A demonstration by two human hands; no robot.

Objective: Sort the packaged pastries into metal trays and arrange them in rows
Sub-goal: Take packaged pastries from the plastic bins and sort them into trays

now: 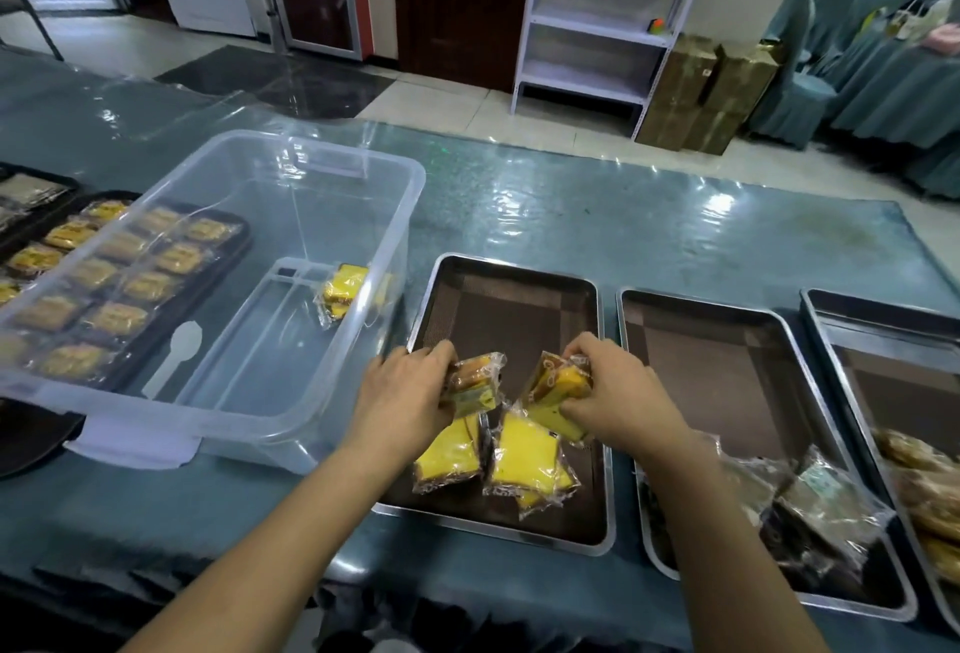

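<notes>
While both hands hold wrapped cakes, the nearest metal tray [602, 392] is being filled.
Left hand [402, 395] fingers curl round one packaged pastry [475, 385]; right hand [621, 392] fingers pinch another [558, 385], both above two yellow packets [530, 455] lying in the tray. Next, I judge, each needs laying flat beside those to start a row.

On the surface [571, 216], a bin [218, 289] lies left of three trays [514, 283] in a row.
</notes>
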